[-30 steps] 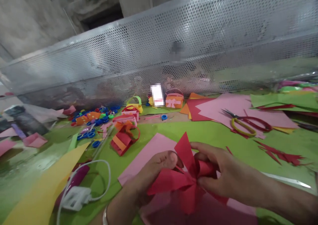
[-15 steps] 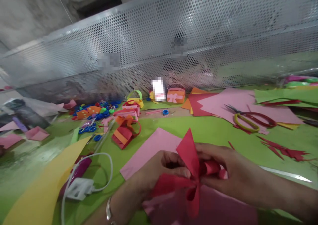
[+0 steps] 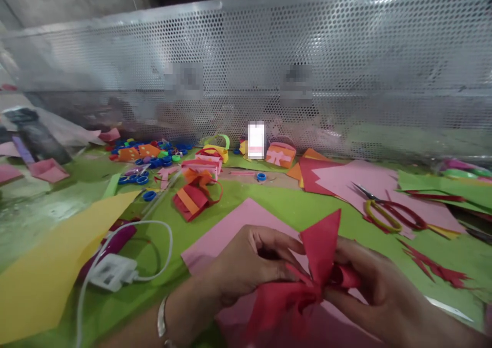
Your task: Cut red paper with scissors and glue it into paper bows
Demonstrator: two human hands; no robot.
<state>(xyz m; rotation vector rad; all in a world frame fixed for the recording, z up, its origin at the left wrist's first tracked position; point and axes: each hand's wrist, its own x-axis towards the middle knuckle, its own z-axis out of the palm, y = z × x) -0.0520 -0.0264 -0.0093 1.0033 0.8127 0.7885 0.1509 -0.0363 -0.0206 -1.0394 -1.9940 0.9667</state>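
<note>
Red paper bow point(image 3: 322, 243) on my feed: one pointed flap up, creased folds meeting mid-piece, held btwn both hands above a flat pink sheet point(image 3: 238, 230). I see L hand point(image 3: 246, 266) pinching its left side, R hand point(image 3: 380, 286) gripping its right loop. Smooth green tabletop point(image 3: 269, 191), scissors point(image 3: 403, 212) w/ red & yellow handles; perf. metal panel point(image 3: 246, 45) behind.

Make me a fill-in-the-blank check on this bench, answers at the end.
1. The left hand and right hand hold a folded piece coloured ____.
2. The bracelet is on the ____ wrist.
3. The scissors have one red handle and one ____ handle.
4. The cable is coloured ____.

Answers: red; left; yellow; white.
</note>
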